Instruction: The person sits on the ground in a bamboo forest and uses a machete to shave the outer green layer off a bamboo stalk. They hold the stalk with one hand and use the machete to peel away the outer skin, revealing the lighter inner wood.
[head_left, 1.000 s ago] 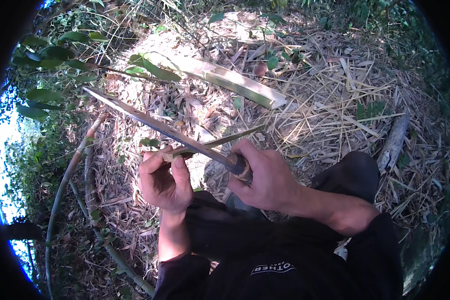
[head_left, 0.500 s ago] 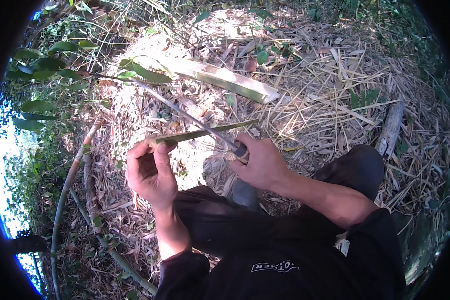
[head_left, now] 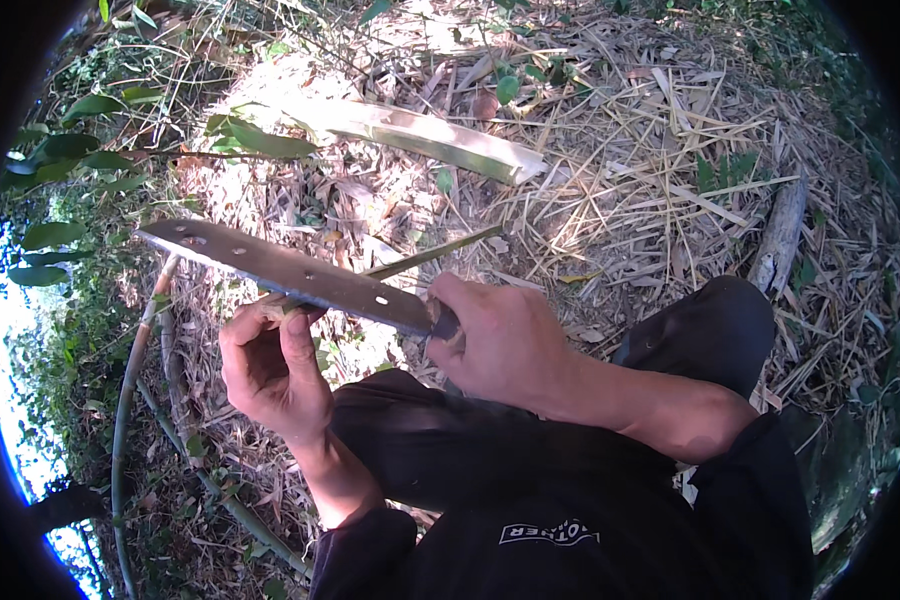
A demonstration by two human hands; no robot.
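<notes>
My left hand (head_left: pixel 275 370) pinches one end of a narrow green bamboo strip (head_left: pixel 435 252) between thumb and fingers. The strip points away to the right, over the littered ground. In my right hand (head_left: pixel 500 335) is the dark handle of a large knife (head_left: pixel 300 272) with several holes along its broad blade. That blade lies across the strip near my left fingers and covers part of it, its flat side facing up and its tip to the left. Whether the edge touches the strip I cannot tell.
A split bamboo length (head_left: pixel 440 145) lies beyond my hands. Thin pale bamboo slivers (head_left: pixel 660 190) are scattered to its right, near a grey log (head_left: pixel 780 235). Long bamboo stems (head_left: pixel 125 430) curve along the left, below a leafy branch (head_left: pixel 80 150). My bent knee (head_left: pixel 705 325) is at the right.
The knife has turned from edge-on to showing its broad flat side, and has moved left and nearer my left fingers. My left hand has shifted slightly left and down, still pinching the strip.
</notes>
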